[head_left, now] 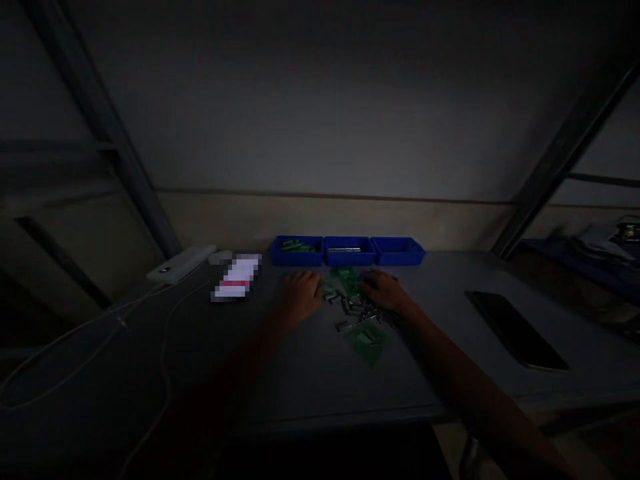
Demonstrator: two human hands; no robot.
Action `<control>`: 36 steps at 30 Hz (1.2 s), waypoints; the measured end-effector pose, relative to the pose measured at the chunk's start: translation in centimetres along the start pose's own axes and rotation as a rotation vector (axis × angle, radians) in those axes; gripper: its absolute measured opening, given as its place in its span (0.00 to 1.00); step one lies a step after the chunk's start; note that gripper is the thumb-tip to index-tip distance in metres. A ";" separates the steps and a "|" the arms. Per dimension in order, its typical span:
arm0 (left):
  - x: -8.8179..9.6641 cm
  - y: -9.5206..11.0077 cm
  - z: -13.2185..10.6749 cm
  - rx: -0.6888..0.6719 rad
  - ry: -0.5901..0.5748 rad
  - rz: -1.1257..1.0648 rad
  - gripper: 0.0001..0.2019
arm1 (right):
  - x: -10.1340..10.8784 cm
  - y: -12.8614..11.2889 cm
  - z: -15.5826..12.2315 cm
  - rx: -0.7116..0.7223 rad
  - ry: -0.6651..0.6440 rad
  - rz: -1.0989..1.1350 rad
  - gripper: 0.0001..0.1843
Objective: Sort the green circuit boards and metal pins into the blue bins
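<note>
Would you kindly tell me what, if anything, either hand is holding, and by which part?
It cannot be told: the left hand and right hand flank a green plastic bag, but the dim light hides any grip.

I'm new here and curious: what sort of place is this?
Probably a workbench for small parts: three blue bins stand along its back, with loose silvery pieces and green bags in front.

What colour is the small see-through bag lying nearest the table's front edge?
The small see-through bag is green, as the head view shows.
</note>
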State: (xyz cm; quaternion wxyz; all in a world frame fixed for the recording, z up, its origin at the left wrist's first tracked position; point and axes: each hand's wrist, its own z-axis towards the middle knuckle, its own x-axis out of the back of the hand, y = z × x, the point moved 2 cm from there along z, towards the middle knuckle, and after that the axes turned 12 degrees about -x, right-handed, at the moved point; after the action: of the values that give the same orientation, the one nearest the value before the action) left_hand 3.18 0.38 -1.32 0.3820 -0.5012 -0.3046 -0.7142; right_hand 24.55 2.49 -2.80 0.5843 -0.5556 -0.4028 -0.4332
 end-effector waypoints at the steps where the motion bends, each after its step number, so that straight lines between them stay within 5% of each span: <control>1: -0.2 -0.2 0.0 0.017 -0.017 -0.014 0.15 | 0.2 -0.1 -0.2 -0.008 -0.004 -0.022 0.19; 5: -0.5 -0.5 0.1 0.045 -0.064 -0.065 0.20 | 0.8 -0.5 -0.5 0.015 -0.001 -0.046 0.17; 11: -1.2 -1.6 0.6 0.096 0.024 -0.188 0.18 | 0.4 -0.8 -0.3 0.119 0.075 0.128 0.16; 20: -0.6 -2.4 1.2 0.195 0.396 -0.641 0.06 | 0.8 -1.5 -1.1 0.176 0.200 0.371 0.14; 25: 0.6 -0.8 1.1 0.216 0.501 -0.901 0.06 | 1.0 -3.7 -2.6 0.234 0.113 0.535 0.16; 30: 0.8 0.6 0.8 0.190 0.467 -1.102 0.09 | -0.1 -5.3 -3.1 0.208 0.021 0.824 0.17; 36: 0.4 0.7 0.7 0.198 0.359 -1.162 0.10 | -0.4 -4.4 -2.1 0.128 0.040 1.123 0.16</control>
State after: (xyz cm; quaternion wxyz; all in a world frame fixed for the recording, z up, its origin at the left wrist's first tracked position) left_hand 4.04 0.48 -0.69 0.0202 -0.0873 -0.5236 -0.8472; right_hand 20.17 0.39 -2.01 0.7652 -0.6397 -0.0595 -0.0412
